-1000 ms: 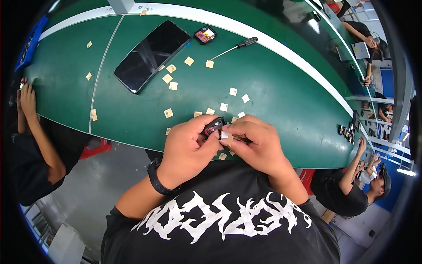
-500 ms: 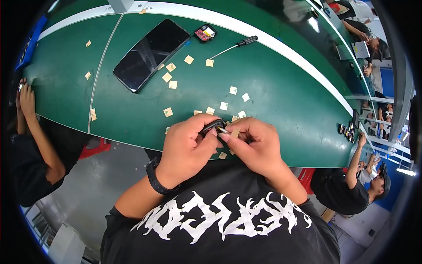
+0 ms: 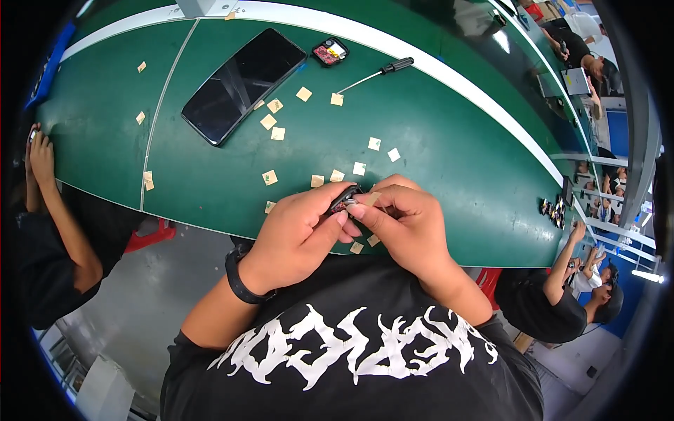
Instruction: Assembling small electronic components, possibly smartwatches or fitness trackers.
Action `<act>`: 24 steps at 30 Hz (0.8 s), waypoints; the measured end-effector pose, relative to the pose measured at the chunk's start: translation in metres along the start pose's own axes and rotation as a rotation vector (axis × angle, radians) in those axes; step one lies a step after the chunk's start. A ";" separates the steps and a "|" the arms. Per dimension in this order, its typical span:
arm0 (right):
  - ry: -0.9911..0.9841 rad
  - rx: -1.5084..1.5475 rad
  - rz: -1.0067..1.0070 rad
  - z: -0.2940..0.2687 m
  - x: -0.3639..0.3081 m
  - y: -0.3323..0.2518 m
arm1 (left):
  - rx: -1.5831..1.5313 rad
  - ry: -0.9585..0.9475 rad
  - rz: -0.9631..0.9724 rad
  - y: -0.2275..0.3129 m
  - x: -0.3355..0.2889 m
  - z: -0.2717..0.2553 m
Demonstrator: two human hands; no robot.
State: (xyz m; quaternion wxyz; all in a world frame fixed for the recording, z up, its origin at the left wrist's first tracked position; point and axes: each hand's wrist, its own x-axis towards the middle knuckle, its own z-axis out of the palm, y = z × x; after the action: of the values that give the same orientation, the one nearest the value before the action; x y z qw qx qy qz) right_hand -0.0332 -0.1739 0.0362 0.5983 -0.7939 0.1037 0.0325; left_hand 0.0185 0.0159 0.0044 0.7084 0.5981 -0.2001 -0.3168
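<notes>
Grip of both hands, left hand (image 3: 298,235) and right hand (image 3: 404,224), stays clamped on the small black part (image 3: 344,198) at lower centre over the green surface (image 3: 449,154), the right fingertips having crept slightly inward, suggesting fine fitting continues.

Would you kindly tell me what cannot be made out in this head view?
- Small dark part: mostly covered by the left hand and right hand; its shape is unclear.
- Small red and black module: too small for detail.
- Dark pieces at the green table's right edge: too small, bent by the fisheye rim.
</notes>
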 end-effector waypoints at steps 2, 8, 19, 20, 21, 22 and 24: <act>-0.019 -0.006 0.057 -0.001 0.001 0.000 | 0.001 -0.017 -0.002 0.000 -0.002 -0.004; -0.092 0.368 0.313 0.000 0.010 0.005 | -0.076 -0.066 -0.027 0.003 -0.004 -0.009; -0.061 0.392 0.270 0.008 0.006 0.007 | -0.107 0.024 -0.004 0.000 -0.006 -0.002; -0.096 0.368 0.266 0.007 0.006 0.008 | -0.063 0.006 0.009 -0.003 -0.006 -0.005; -0.096 0.369 0.266 0.006 0.007 0.006 | -0.018 -0.013 0.023 -0.004 -0.006 -0.006; -0.114 0.447 0.275 0.006 0.008 0.002 | -0.016 -0.013 0.024 -0.003 -0.006 -0.006; -0.132 0.526 0.282 0.004 0.010 0.000 | 0.003 -0.030 0.045 -0.002 -0.006 -0.007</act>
State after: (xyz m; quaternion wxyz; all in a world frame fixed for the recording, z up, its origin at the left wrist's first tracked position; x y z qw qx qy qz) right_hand -0.0229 -0.1710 0.0329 0.7784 -0.5856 0.1787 0.1388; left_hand 0.0186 0.0245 0.0017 0.7115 0.5895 -0.2245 -0.3096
